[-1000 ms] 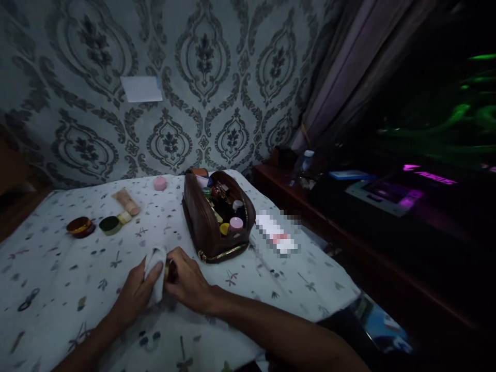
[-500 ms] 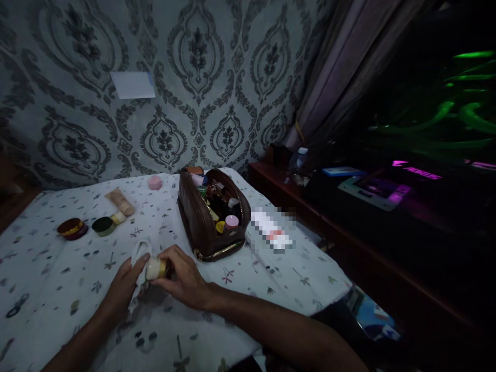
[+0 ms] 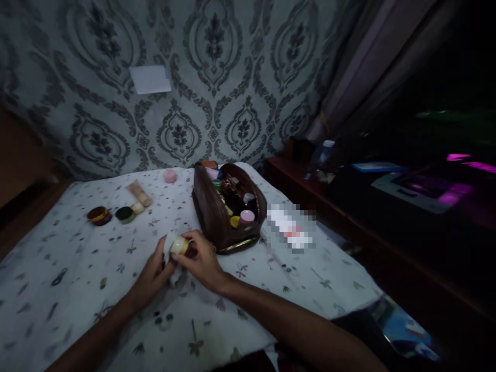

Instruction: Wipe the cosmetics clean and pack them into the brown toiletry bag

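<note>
Between my hands is a small cream-coloured jar (image 3: 179,245) with a gold band, tilted on its side. My right hand (image 3: 205,262) grips its gold end with thumb and fingers. A crumpled white cloth (image 3: 168,245) is bunched in my left hand (image 3: 154,273) and pressed against the jar's other end. Just beyond my right hand stands an unzipped brown cosmetic bag (image 3: 209,214). Inside it are a pink-lidded jar (image 3: 247,217), a yellow lid (image 3: 234,222) and several other small containers, partly hidden by the bag's walls.
On the patterned sheet (image 3: 116,289), at the left, lie a dark red jar (image 3: 99,217), a green jar (image 3: 125,215), a beige tube (image 3: 138,193) and a pink jar (image 3: 169,176). A blurred white item (image 3: 287,227) lies right of the bag. A dark desk (image 3: 349,206) borders the right.
The camera has turned left, so the scene sits further right. My hands have brought the jar and cloth nearer the bag, and the jar has turned slightly in their grip.
</note>
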The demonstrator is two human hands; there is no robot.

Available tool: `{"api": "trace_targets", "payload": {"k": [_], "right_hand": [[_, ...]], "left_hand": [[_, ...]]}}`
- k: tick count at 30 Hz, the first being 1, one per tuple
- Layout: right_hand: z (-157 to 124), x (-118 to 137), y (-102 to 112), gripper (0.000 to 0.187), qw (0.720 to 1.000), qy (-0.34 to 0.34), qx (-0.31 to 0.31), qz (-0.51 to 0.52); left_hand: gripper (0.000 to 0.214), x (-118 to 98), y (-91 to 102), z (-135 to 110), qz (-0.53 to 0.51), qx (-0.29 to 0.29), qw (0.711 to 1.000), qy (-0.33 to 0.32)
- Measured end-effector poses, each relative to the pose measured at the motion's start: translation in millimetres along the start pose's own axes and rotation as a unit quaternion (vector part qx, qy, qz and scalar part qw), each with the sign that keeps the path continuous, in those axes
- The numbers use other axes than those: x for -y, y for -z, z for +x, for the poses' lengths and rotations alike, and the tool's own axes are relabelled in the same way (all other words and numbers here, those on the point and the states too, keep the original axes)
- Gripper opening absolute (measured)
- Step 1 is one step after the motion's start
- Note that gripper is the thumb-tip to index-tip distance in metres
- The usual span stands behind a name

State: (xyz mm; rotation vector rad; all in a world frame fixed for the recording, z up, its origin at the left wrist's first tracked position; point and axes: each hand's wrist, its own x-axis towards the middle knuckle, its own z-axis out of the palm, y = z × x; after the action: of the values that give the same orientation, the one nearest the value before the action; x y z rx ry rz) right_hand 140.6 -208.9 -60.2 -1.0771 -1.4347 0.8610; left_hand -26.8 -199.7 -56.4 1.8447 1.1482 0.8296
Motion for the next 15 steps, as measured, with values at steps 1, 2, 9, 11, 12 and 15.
{"api": "trace_targets", "payload": {"k": [1, 2, 9, 11, 12, 15], "right_hand": [[1, -1, 0, 0.034, 1.000, 0.001, -0.004, 0.002], [1, -2, 0, 0.033, 1.000, 0.006, -0.008, 0.003], [4, 2, 1, 0.026, 1.000, 0.015, -0.017, -0.003], [5, 3, 1, 0.024, 1.000, 0.011, -0.016, -0.001], [5, 3, 1, 0.024, 1.000, 0.010, -0.016, 0.003], [7, 0, 2, 0.027, 1.000, 0.009, -0.018, 0.019]], "left_hand": [[0.062, 0, -0.4, 0, 0.011, 0.001, 1.000, -0.006], [0.062, 0, -0.4, 0, 0.022, 0.001, 1.000, -0.017], [0.058, -2, 5.4, 0, 0.109, 0.010, 0.978, -0.179], [0.061, 1, 7.5, -1, 0.151, 0.014, 0.969, -0.196], [0.062, 3, 8.7, -1, 0.171, 0.015, 0.965, -0.200], [0.063, 9, 12.1, -2, 0.209, 0.025, 0.958, -0.193]]}}
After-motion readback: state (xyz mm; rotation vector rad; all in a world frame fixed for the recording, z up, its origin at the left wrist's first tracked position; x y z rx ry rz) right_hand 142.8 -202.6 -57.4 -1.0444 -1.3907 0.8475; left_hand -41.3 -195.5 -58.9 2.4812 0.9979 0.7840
